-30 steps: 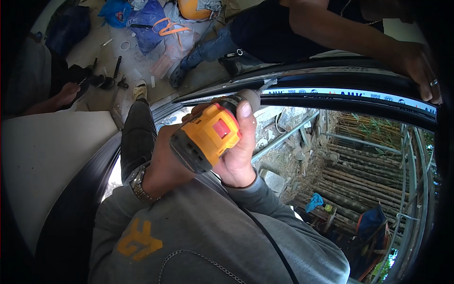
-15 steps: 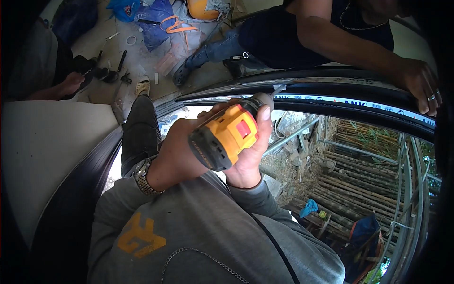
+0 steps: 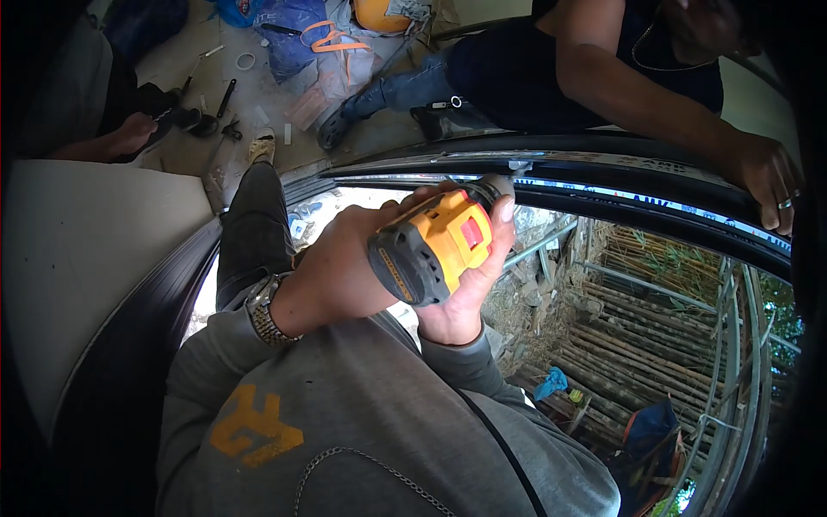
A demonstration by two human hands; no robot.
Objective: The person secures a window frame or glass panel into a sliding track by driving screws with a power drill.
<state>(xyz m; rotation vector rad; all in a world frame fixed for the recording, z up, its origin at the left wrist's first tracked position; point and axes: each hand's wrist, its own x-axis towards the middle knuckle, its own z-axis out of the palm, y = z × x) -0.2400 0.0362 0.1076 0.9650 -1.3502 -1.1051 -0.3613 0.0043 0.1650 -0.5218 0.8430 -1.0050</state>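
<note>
A yellow and black cordless drill [image 3: 438, 247] is held in front of my chest, its chuck [image 3: 497, 185] pointing away toward a dark frame [image 3: 568, 202] with blue and white printed film. My left hand [image 3: 338, 265], with a metal watch on its wrist, closes around the drill from the left side; its fingers are partly hidden behind the tool. On the other side, my right hand [image 3: 482, 280] is wrapped against the drill body, thumb along the chuck end. The drill's handle and the tip of its bit are hidden or blurred.
A co-worker's hand [image 3: 771, 185] rests on the frame at right. Another person's hand [image 3: 133, 133] holds a thin piece at upper left. Tools, a tape roll [image 3: 245, 61] and plastic bags [image 3: 293, 43] lie on the floor. Below the opening are stacked poles [image 3: 637, 345] and rubble.
The drill and both my hands have shifted slightly right in view. The frame appears a little lower at right, and the bit visible before at the chuck is now mostly hidden.
</note>
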